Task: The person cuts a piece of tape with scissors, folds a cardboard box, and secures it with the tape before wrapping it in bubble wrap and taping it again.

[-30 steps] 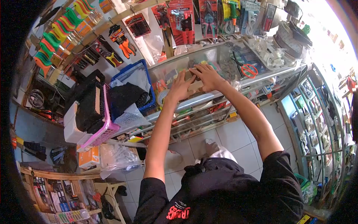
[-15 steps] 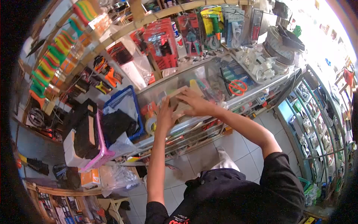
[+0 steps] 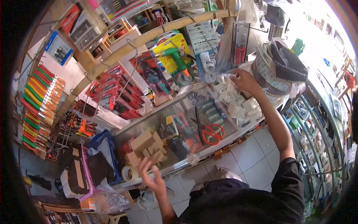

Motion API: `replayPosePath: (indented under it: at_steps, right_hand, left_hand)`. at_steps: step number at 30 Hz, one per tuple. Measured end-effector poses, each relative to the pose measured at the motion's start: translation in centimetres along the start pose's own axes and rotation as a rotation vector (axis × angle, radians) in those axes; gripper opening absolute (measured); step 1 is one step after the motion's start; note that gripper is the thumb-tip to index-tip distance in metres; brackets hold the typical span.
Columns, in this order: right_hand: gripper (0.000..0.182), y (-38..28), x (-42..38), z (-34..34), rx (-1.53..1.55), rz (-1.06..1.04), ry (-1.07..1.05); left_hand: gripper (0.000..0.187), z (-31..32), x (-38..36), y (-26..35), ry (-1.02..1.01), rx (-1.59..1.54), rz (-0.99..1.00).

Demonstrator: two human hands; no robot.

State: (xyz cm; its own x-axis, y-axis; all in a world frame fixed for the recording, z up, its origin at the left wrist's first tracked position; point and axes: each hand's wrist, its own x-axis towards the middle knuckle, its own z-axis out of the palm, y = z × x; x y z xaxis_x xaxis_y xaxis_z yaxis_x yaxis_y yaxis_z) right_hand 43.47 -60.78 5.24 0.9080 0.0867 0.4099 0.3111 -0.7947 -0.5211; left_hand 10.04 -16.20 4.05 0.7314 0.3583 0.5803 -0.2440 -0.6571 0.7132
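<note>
My left hand [image 3: 152, 176] is raised just in front of the glass counter, fingers spread and holding nothing. Close beyond it, an open cardboard box [image 3: 143, 143] with its flaps up stands on the glass top, beside a roll of tape [image 3: 129, 173]. My right hand [image 3: 244, 81] reaches to the far end of the tray [image 3: 233, 121] of small white fittings [image 3: 248, 108]. Its fingers are bent together at a whitish, clear plastic piece [image 3: 225, 77], too small to name. Red-handled scissors [image 3: 212, 134] lie on the glass between the two hands.
Coiled cable rolls [image 3: 274, 71] stand right of my right hand. Above the counter, a wooden rail [image 3: 149, 35] carries packaged tools and a green glue gun [image 3: 177, 59]. A blue basket [image 3: 106, 153] and a pink basket [image 3: 89, 175] sit at the left. Paintbrushes [image 3: 41, 97] hang farther left.
Both hands have come off the cardboard box, whose flaps now show. My right hand has moved right to the tray; my left has drawn back towards me. The view has shifted too.
</note>
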Motion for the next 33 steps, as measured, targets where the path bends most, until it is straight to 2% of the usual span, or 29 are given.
replayPosePath:
  at_steps: [1, 4, 5, 8, 11, 14, 19, 26, 29, 33]
  right_hand:
    - [0.035, 1.1, 1.2, 0.1, -0.037, -0.063, 0.015]
    - [0.035, 2.9, 3.0, 1.1, -0.097, 0.044, -0.297]
    - [0.035, 5.1, 3.5, 3.2, -0.077, -0.038, -0.177]
    - [0.033, 4.7, 3.7, 2.2, 0.007, -0.066, -0.127]
    - [0.029, 3.7, 3.0, 1.2, 0.061, -0.076, 0.042]
    - [0.028, 2.0, 2.5, -0.2, 0.036, 0.133, -0.077]
    - [0.029, 2.8, 2.6, -0.3, 0.029, 0.163, -0.026]
    - [0.027, 0.9, 2.5, -1.0, -0.009, 0.192, 0.033]
    - [0.022, -0.2, 1.2, -1.7, 0.046, 0.056, 0.171]
    - [0.018, -1.7, -1.1, -3.3, 0.101, 0.027, 0.386]
  left_hand:
    - [0.029, 1.7, 0.2, 1.4, -0.064, 0.052, 0.041]
    - [0.020, 6.1, 0.9, 3.5, -0.336, -0.047, -0.009]
    - [0.019, 7.2, 1.3, 4.2, -0.371, -0.036, 0.012]
    - [0.018, 9.3, 1.9, 5.5, -0.444, -0.022, 0.027]
    - [0.018, 11.3, 1.7, 5.0, -0.469, -0.052, -0.006]
    - [0.020, 13.0, 1.6, 4.8, -0.502, -0.059, 0.006]
    - [0.024, 15.7, 1.9, 6.0, -0.630, -0.071, 0.075]
    - [0.030, 15.8, 0.8, 6.0, -0.728, -0.022, 0.094]
    - [0.031, 15.4, 0.5, 6.1, -0.746, 0.030, 0.103]
    - [0.029, 15.1, 1.1, 6.3, -0.761, 0.016, 0.105]
